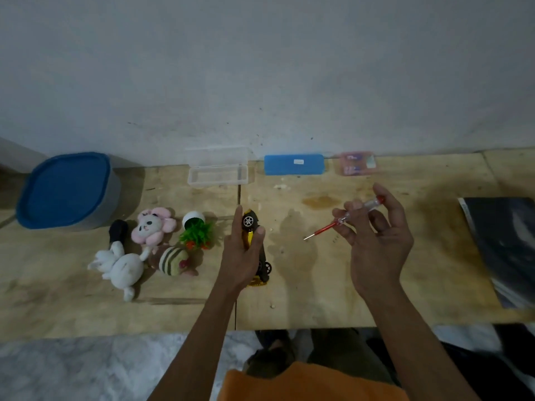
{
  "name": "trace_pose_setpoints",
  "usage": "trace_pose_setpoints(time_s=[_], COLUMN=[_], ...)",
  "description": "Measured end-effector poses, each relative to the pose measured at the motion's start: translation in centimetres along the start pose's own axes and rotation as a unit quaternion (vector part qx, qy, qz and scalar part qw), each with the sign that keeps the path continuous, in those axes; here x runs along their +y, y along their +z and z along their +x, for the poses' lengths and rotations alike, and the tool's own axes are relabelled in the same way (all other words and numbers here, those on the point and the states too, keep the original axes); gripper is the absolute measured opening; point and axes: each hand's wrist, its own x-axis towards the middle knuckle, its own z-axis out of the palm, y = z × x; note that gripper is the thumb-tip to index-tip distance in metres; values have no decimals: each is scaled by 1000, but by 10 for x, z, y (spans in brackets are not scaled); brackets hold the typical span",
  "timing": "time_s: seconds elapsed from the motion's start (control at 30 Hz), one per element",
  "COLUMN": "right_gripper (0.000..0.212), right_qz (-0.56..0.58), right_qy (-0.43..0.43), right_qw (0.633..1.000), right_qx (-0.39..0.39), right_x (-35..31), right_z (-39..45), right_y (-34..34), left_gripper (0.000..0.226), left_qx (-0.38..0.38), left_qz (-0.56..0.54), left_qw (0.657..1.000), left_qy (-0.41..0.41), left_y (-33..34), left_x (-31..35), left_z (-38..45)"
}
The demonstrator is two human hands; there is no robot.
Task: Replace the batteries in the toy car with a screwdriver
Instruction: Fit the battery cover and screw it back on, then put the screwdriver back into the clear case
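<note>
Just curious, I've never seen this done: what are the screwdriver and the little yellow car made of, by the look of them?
Screwdriver: seemingly clear plastic handle with a red cap, red sleeve, bare metal tip that glints. Toy car: glossy yellow body, plastic or painted metal, I can't tell which; dark tyres around silvery spoked wheels.

I judge this a home setting: bare plywood tabletop (318, 299) against a scuffed white wall (260, 68), with small plush toys (136, 250) and a blue-lidded grey plastic tub (69, 192).
</note>
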Motion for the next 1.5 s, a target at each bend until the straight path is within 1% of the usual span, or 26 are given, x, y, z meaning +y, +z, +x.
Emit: trace_pose_setpoints(time_s=[0.07,0.2,0.33,0.4,0.47,0.67,0.73,0.83,0.97,1.07,1.23,1.37,1.5], right_gripper=[41,39,32,32,31,31,31,31,27,27,28,29,31], right_qz=[4,-22,-60,-82,-96,-114,-122,-137,-153,-159,-158,-166,-178], right_qy=[31,99,157,168,175,193,197,198,192,195,205,212,207], right_qw=[999,995,985,982,980,975,973,970,968,965,963,959,957], right_qx=[12,25,29,22,18,-1,-12,-33,-62,-73,-79,-89,-99], right_x=[11,42,67,71,72,72,73,74,76,78,81,84,89], right_z=[8,34,65,78,90,115,124,137,149,155,157,152,147], right_y=[-7,-16,-26,-33,-41,-57,-61,-63,-66,-66,-60,-46,-24], left_gripper=[72,73,75,75,73,76,76,77,69,65,66,69,72], left_qx=[12,17,48,47,47,67,84,95,102,98,91,82,87], left_qz=[76,187,273,314,370,445,473,499,527,536,541,519,465], left_qw=[997,980,958,943,920,878,861,846,829,824,822,839,873], left_qy=[-3,-67,-74,-100,-120,-165,-165,-166,-157,-152,-150,-139,-117], left_y=[11,37,63,75,87,112,119,129,138,140,138,132,118], left_x=[-12,-24,-23,-24,-27,-29,-29,-30,-30,-29,-29,-28,-23], left_z=[9,24,37,45,52,60,61,62,60,59,61,60,55])
